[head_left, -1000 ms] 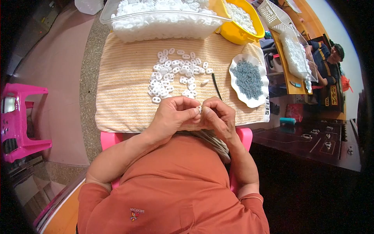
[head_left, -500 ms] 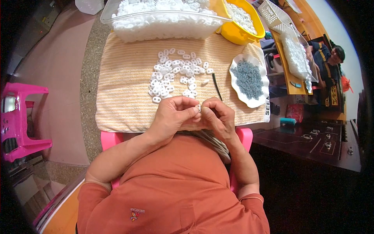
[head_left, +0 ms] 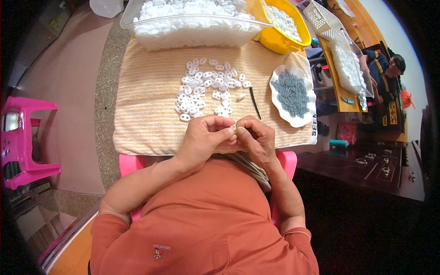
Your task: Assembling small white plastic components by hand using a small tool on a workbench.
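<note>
Between my two hands, at the near edge of the towel-covered table (head_left: 146,105), is a small white plastic piece (head_left: 235,129), mostly hidden by fingertips. My left hand (head_left: 205,136) pinches it between thumb and forefinger. From the other side, thumb and forefinger of my right hand (head_left: 257,140) close on it too. Just beyond lies a loose heap of white oval two-holed pieces (head_left: 195,89). One white piece (head_left: 241,96) lies apart, beside a thin black stick (head_left: 255,103). To the right, a white wavy-rimmed plate (head_left: 277,98) holds many small grey-blue pieces (head_left: 292,94).
A clear plastic bin (head_left: 197,41) full of white pieces stands at the far edge, beside a yellow basin (head_left: 279,44) of similar parts. A pink stool (head_left: 30,142) is at left. Far right, another person (head_left: 385,68) sits near a second clear bin (head_left: 350,68).
My hands stay in almost the same place, with fingertips drawn slightly closer around the white piece, so less of it shows. The heap and containers look unchanged.
</note>
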A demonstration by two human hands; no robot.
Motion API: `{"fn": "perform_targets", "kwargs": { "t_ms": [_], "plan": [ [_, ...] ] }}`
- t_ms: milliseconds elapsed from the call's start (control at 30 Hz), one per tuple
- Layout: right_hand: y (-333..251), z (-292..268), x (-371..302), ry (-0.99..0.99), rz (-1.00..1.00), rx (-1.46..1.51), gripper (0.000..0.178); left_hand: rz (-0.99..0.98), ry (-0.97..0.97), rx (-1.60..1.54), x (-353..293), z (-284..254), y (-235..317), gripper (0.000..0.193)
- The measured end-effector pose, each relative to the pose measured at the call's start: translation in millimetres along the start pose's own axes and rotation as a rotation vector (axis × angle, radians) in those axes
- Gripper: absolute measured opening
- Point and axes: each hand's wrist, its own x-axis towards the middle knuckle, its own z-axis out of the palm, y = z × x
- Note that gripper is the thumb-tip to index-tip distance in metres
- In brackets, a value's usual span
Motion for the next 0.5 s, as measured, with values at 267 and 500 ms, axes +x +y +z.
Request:
{"fn": "perform_targets", "kwargs": {
  "t_ms": [267, 500],
  "plan": [
    [6.4, -1.4, 0.1, 0.004, 0.04, 0.113, 0.008, -0.015, 0.005, -0.058, -1.8, 0.3, -0.8, 0.017],
    [-1.2, 0.2, 1.1, 0.019, 0.087, 0.184, 0.008, -0.006, -0.012, -0.056, -0.4, 0.8, 1.5, 0.018]
  ]
}}
